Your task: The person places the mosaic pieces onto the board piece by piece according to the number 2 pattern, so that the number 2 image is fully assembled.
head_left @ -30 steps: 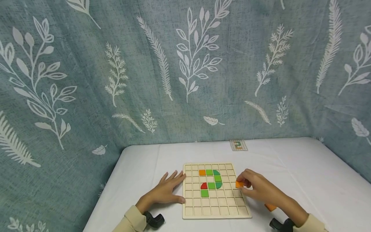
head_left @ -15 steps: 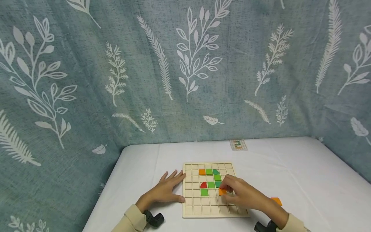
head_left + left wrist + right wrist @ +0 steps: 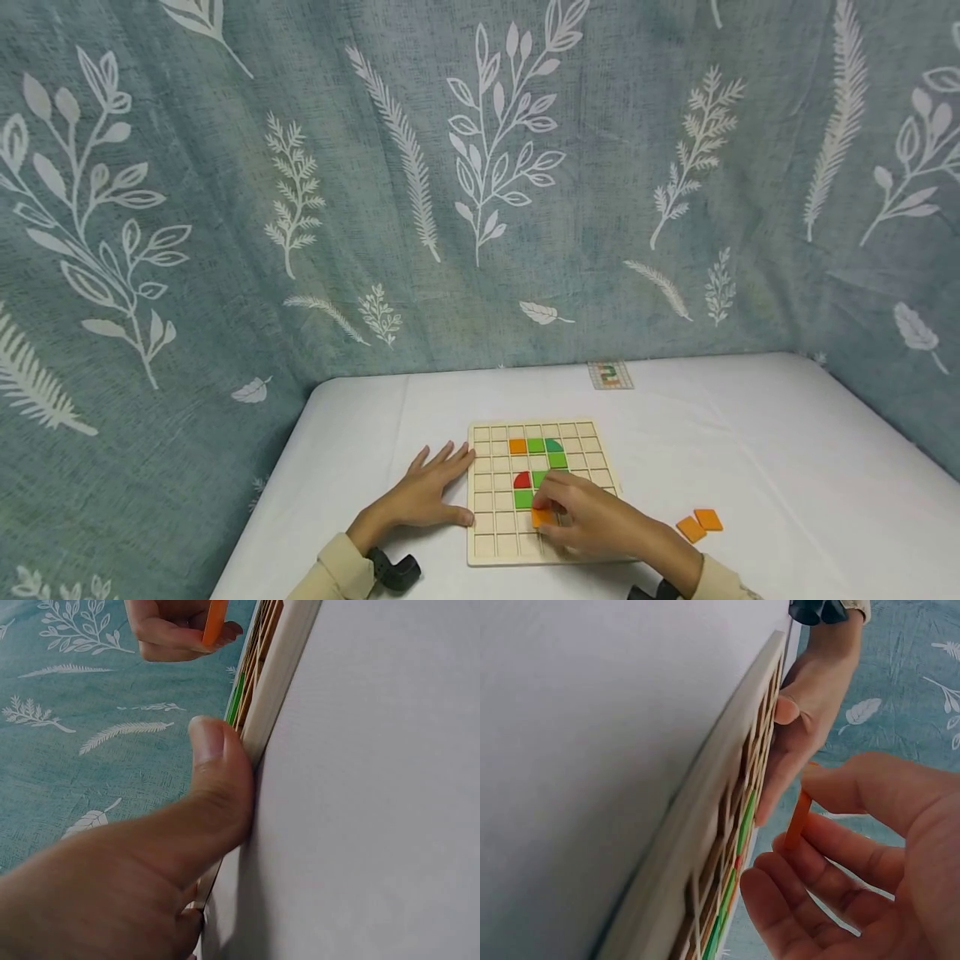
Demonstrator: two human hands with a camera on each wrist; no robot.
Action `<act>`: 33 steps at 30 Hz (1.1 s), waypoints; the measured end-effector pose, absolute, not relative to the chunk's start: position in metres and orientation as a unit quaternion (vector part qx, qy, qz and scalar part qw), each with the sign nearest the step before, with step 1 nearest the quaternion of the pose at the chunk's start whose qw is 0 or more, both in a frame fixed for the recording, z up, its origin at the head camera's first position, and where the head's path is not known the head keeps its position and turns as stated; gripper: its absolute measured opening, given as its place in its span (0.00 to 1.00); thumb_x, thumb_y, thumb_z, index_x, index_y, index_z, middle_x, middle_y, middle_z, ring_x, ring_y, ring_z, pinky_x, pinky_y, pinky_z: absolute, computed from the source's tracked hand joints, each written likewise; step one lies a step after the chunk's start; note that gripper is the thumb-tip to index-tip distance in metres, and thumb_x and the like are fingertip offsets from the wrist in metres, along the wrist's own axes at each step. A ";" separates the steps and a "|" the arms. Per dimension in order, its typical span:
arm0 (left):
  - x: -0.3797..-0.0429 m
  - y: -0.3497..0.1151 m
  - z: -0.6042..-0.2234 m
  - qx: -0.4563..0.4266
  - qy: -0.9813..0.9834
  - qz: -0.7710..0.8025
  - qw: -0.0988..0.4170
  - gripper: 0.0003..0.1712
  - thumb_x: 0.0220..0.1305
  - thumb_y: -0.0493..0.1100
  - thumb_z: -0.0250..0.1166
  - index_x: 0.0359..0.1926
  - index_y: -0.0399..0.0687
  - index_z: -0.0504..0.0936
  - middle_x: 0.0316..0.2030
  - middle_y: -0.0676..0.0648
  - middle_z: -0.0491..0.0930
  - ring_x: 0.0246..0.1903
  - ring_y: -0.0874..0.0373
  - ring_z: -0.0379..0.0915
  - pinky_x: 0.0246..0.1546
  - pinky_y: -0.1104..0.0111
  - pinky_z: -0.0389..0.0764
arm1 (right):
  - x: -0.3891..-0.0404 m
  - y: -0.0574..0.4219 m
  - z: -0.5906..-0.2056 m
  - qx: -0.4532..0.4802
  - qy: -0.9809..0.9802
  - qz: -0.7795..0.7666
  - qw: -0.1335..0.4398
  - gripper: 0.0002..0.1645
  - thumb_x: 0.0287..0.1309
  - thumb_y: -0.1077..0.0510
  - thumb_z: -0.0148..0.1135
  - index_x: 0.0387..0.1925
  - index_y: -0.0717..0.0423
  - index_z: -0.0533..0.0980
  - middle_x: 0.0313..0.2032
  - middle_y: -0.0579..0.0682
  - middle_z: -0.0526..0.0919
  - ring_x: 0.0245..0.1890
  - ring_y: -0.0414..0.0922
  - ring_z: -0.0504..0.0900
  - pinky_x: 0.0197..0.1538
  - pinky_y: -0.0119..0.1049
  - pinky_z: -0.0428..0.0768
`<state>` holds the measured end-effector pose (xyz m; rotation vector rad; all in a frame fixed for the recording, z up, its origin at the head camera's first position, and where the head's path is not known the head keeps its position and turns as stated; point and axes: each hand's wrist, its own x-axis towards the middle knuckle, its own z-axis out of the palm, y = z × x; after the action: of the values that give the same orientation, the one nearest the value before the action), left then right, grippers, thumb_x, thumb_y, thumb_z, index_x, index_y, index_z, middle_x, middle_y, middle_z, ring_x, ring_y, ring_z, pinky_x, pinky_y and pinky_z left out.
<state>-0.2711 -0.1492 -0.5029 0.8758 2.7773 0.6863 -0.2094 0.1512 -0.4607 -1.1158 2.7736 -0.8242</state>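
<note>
A light wooden grid board [image 3: 495,546] lies on the table with colored tiles in its cells: an orange square [image 3: 517,447], green squares [image 3: 536,446], a dark green quarter-round [image 3: 553,445] and a red quarter-round [image 3: 522,480]. My right hand [image 3: 592,512] pinches an orange square tile [image 3: 542,517] between thumb and fingers over the lower middle of the board. In the right wrist view that tile [image 3: 799,819] is held edge-on, just off the board. My left hand [image 3: 423,496] lies spread at the board's left edge, its thumb [image 3: 217,754] touching the side. The right hand hides some tiles.
Two loose orange tiles [image 3: 699,522] lie on the white tablecloth [image 3: 787,467] right of the board. A small pattern card [image 3: 610,376] sits near the table's back edge. A patterned curtain [image 3: 337,208] hangs behind.
My right hand has carried the orange tile leftward from the board's right edge to over its lower middle. Both loose orange tiles have come into sight. The left hand stays put.
</note>
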 end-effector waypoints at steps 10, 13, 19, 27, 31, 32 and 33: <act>-0.272 -0.150 -0.503 0.296 0.925 0.226 0.070 0.62 0.50 0.71 0.70 0.78 0.47 0.56 0.78 0.44 0.52 0.78 0.40 0.43 0.75 0.38 0.36 | -0.213 0.139 -0.469 -0.357 0.901 -0.245 0.019 0.09 0.60 0.55 0.70 0.43 0.49 0.81 0.40 0.38 0.75 0.33 0.30 0.69 0.36 0.22 0.75; -0.271 -0.150 -0.502 0.299 0.924 0.228 0.069 0.62 0.50 0.71 0.70 0.78 0.46 0.56 0.78 0.43 0.52 0.78 0.40 0.43 0.75 0.38 0.36 | -0.214 0.138 -0.470 -0.364 0.900 -0.241 0.014 0.10 0.60 0.55 0.70 0.43 0.50 0.82 0.38 0.38 0.74 0.33 0.30 0.68 0.36 0.22 0.75; -0.271 -0.149 -0.502 0.300 0.923 0.232 0.075 0.62 0.51 0.71 0.70 0.78 0.46 0.56 0.78 0.43 0.52 0.78 0.40 0.42 0.75 0.38 0.36 | -0.214 0.137 -0.475 -0.379 0.898 -0.224 0.002 0.12 0.59 0.53 0.71 0.44 0.51 0.83 0.38 0.38 0.74 0.35 0.29 0.68 0.39 0.23 0.77; -0.270 -0.149 -0.501 0.298 0.923 0.230 0.075 0.61 0.51 0.71 0.69 0.78 0.47 0.56 0.78 0.44 0.52 0.79 0.41 0.42 0.76 0.39 0.36 | -0.212 0.136 -0.475 -0.381 0.900 -0.214 -0.012 0.14 0.59 0.51 0.71 0.45 0.50 0.85 0.40 0.37 0.76 0.38 0.30 0.70 0.42 0.24 0.79; -0.270 -0.149 -0.502 0.297 0.923 0.234 0.074 0.61 0.51 0.71 0.70 0.78 0.47 0.56 0.78 0.44 0.52 0.79 0.41 0.42 0.76 0.38 0.36 | -0.212 0.136 -0.475 -0.376 0.900 -0.221 -0.012 0.13 0.59 0.50 0.71 0.44 0.50 0.85 0.40 0.37 0.77 0.38 0.30 0.71 0.43 0.25 0.79; -0.270 -0.149 -0.502 0.296 0.923 0.234 0.074 0.61 0.51 0.71 0.70 0.78 0.47 0.56 0.78 0.44 0.52 0.79 0.40 0.42 0.75 0.38 0.36 | -0.212 0.135 -0.476 -0.375 0.900 -0.223 -0.014 0.13 0.58 0.51 0.71 0.43 0.50 0.85 0.39 0.37 0.77 0.37 0.30 0.71 0.43 0.25 0.79; -0.270 -0.149 -0.503 0.296 0.923 0.235 0.074 0.61 0.51 0.71 0.70 0.78 0.47 0.56 0.78 0.44 0.53 0.79 0.40 0.42 0.75 0.38 0.36 | -0.212 0.135 -0.476 -0.374 0.900 -0.225 -0.014 0.13 0.58 0.51 0.71 0.43 0.50 0.85 0.39 0.37 0.78 0.37 0.31 0.71 0.43 0.25 0.79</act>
<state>-0.2700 -0.1493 -0.5026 0.8888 2.7699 0.7040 -0.2123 0.1352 -0.4758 -1.1840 2.8527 -0.7123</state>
